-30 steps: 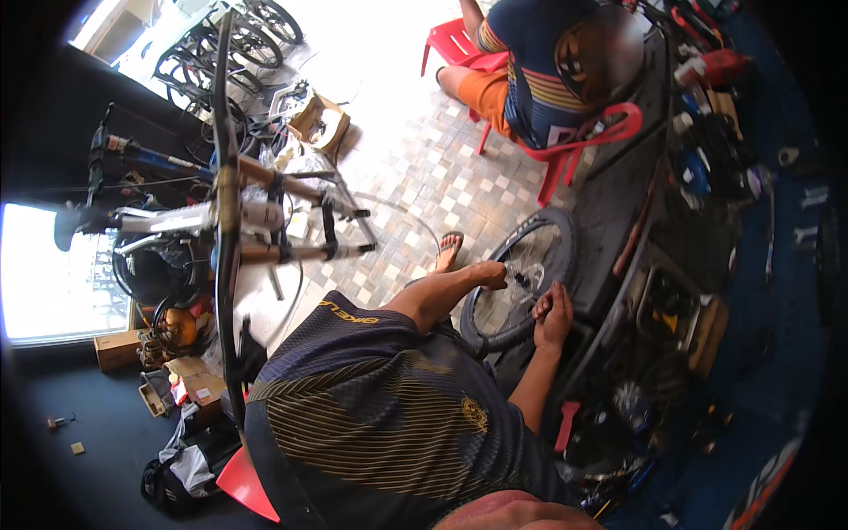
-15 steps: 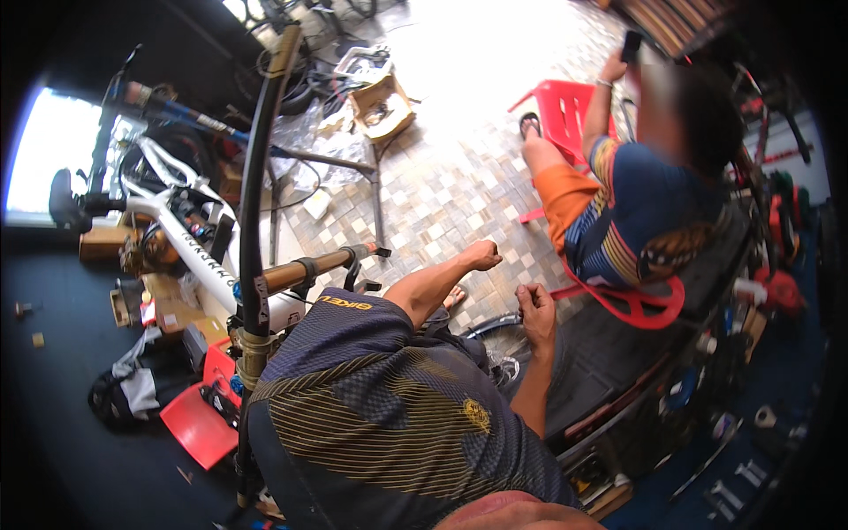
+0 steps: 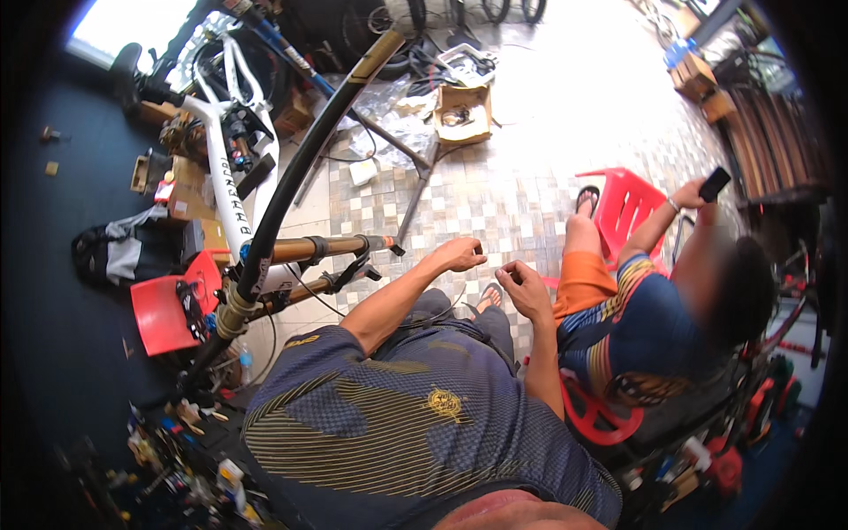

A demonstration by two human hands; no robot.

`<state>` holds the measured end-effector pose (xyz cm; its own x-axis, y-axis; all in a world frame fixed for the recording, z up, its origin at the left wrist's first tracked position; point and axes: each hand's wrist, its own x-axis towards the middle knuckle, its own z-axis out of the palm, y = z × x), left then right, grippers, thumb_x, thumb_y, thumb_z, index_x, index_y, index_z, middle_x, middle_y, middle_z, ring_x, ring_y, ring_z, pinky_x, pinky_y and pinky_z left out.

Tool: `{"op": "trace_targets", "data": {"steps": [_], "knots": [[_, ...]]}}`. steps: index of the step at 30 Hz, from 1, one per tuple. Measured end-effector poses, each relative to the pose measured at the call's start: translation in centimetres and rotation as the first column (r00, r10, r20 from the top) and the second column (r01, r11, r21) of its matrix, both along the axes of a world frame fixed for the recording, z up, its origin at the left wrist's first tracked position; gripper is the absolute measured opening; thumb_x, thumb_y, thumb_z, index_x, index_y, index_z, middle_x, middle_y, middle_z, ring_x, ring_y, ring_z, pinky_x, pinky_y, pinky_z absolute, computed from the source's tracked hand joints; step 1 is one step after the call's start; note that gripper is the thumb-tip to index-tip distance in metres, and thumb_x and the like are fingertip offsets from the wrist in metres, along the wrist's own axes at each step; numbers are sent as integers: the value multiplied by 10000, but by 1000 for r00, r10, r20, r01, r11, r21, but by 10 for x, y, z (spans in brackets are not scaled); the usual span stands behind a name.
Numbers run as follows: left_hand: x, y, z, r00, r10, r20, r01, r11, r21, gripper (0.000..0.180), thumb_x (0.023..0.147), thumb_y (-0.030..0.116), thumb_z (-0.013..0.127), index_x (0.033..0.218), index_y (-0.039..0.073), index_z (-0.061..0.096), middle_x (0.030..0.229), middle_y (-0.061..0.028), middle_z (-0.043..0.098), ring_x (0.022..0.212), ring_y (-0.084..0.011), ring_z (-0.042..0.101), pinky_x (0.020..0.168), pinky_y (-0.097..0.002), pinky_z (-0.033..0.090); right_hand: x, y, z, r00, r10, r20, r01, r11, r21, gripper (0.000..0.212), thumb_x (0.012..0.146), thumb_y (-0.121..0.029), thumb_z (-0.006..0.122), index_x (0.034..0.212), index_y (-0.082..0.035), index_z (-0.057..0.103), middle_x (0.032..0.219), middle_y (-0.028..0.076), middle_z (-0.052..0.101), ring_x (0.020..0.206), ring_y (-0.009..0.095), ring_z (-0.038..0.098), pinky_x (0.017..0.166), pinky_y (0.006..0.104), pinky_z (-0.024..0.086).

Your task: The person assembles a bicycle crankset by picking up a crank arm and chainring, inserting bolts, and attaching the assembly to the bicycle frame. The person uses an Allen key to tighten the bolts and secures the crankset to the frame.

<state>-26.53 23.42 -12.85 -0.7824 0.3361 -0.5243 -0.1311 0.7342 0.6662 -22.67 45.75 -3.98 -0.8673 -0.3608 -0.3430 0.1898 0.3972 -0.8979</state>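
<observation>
A cardboard box (image 3: 463, 134) on the tiled floor (image 3: 512, 199) holds jumbled parts. The gold fork (image 3: 346, 245) is left of the left hand (image 3: 461, 254), apart. Both it and the right hand (image 3: 527, 290) curl narrowly, contents unclear.

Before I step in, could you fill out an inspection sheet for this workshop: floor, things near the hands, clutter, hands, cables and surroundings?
Surface: tiled floor, partly washed out by glare.
Things near hands: gold tubes and a long black bar, left of both hands.
Clutter: open cardboard box with things inside; crumpled plastic beside it.
Hands: left hand curled, right hand with bent fingers; whether they hold anything is unclear.
Cables: thin black cable near the gold tubes.
Surroundings: white bike frame and red chair at left; seated person holding a phone at right.
</observation>
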Motion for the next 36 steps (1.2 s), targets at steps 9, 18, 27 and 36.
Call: {"op": "trace_targets", "data": {"steps": [9,18,27,36], "knots": [[63,-65,329,827,303,-473,2,841,541,480,836,301,769,1219,34,654,1254,-130,672,1143,-271,652,975,-394,510,-171,-25,33,883,411,-228,-366,906,215,348,916,-360,668,976,-18,678,734,150,670,659,278,642,632,391,499],[178,-147,378,-322,209,-923,-945,-13,327,271,997,240,624,1011,-26,672,1019,-106,708,932,-186,644,859,-307,492,-328,-265,117,632,495,-597,-604,796,21,344,912,-365,669,1020,-39,681,717,155,645,661,285,626,623,392,461],[172,-211,318,-407,544,-734,-907,-339,252,284,976,267,678,1017,-14,681,888,-24,674,874,-92,633,786,-246,491,-452,-474,180,477,318,-819,-613,788,-51,328,859,-293,722,1086,-62,667,923,109,695,883,275,672,794,377,529],[185,-199,312,-572,219,-791,-780,-444,441,286,1031,212,581,965,-47,682,899,-97,710,840,-150,666,812,-285,530,-508,-666,158,315,419,-851,-731,679,64,957,763,-365,823,1505,-50,306,1450,277,414,1311,461,444,1099,471,402]]}}
